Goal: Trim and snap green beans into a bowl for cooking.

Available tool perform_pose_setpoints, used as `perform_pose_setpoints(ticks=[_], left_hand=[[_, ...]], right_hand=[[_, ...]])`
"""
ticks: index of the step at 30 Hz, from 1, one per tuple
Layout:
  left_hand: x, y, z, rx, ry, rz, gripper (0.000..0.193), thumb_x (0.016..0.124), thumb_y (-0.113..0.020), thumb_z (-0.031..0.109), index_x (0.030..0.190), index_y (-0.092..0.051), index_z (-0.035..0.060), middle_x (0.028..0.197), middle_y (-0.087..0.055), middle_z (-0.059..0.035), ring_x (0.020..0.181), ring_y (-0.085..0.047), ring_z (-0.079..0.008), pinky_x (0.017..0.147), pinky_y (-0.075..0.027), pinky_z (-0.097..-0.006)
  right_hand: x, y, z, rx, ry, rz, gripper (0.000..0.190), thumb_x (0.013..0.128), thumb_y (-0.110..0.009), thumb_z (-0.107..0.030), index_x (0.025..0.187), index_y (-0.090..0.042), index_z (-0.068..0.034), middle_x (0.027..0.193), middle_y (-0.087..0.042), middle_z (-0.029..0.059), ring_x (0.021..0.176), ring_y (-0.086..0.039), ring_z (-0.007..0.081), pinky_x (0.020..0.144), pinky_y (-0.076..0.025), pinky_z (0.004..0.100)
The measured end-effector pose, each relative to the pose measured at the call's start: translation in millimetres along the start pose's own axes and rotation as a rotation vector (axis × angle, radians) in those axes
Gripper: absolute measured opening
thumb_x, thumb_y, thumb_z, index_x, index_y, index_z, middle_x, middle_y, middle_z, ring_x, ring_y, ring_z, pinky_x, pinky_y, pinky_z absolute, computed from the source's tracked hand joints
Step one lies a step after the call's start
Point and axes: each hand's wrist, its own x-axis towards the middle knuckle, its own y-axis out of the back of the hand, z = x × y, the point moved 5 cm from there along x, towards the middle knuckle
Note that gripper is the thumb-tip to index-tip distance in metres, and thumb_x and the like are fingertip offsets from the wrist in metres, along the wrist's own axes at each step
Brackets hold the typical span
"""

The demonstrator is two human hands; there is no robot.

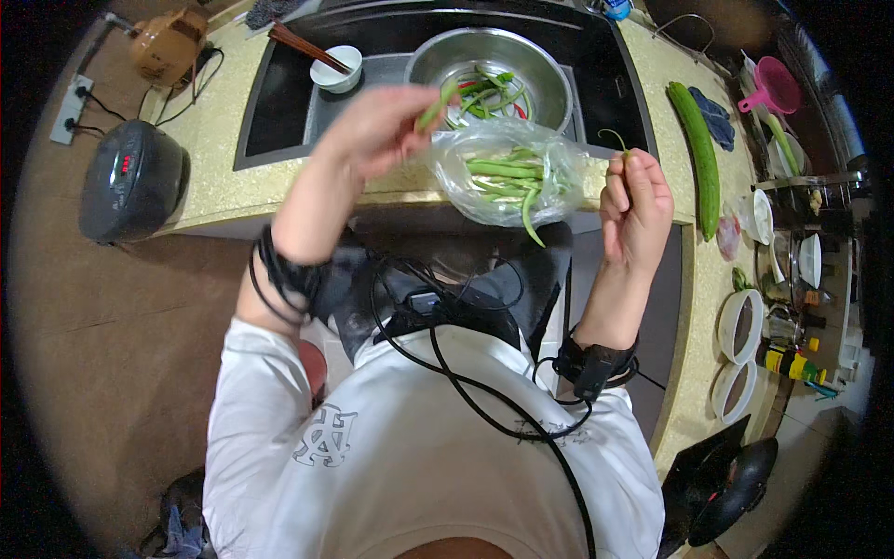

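Note:
My left hand (384, 129), blurred, is raised at the bowl's near left side and holds a piece of green bean (436, 108) in its fingertips. My right hand (635, 209) is right of the plastic bag, pinching a thin curled bean string (613, 136) between thumb and finger. Between the hands, a clear plastic bag (457, 171) of long green beans (506, 170) lies over the counter's front edge, one bean hanging out. Just behind it, a round steel bowl (426, 66) holds green beans or peppers and some red chili pieces.
A white bowl (337, 78) with chopsticks (307, 47) across it stands behind my left hand. A rice cooker (133, 182) is at the left. Along the right counter are a long green gourd (698, 161), a blue cloth (712, 120), a pink funnel (774, 85) and white-rimmed containers (740, 327).

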Motion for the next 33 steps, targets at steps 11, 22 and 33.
perform_pose_setpoints(ticks=[11, 22, 33], left_hand=[[0.1, -112.3, -38.2, 1.240, -0.772, -0.366, 0.021, 0.073, -0.067, 0.008, 0.094, -0.066, 0.0084, 0.084, -0.057, -0.0083, 0.075, -0.057, -0.0225, 0.064, -0.046, -0.0306], [-10.5, -99.9, -27.9, 0.907, -0.649, -0.016, 0.016, 0.078, -0.065, 0.008, 0.094, -0.065, 0.0029, 0.085, -0.064, -0.0052, 0.066, -0.057, -0.0159, 0.061, -0.046, -0.0266], [-9.7, -32.1, 4.7, -0.211, -0.166, 0.032, 0.023, 0.091, -0.053, 0.015, 0.105, -0.058, -0.0022, 0.084, -0.062, -0.0026, 0.060, -0.046, -0.0035, 0.050, -0.036, -0.0155]], right_hand=[[-29.5, 25.2, 10.8, 0.844, -0.287, -0.133, 0.016, 0.082, -0.049, 0.000, 0.097, -0.052, 0.000, 0.079, -0.042, 0.0090, 0.048, -0.033, 0.0081, 0.042, -0.025, 0.0199], [-43.6, 6.2, 26.7, 0.441, -0.323, -0.132, 0.010, 0.088, -0.052, -0.010, 0.093, -0.052, -0.002, 0.078, -0.051, 0.0103, 0.048, -0.039, 0.0076, 0.041, -0.028, 0.0168], [-20.8, -48.1, 22.8, 0.180, -0.277, -0.237, 0.009, 0.087, -0.058, -0.007, 0.092, -0.054, -0.001, 0.077, -0.056, 0.0088, 0.048, -0.040, 0.0055, 0.041, -0.028, 0.0155]])
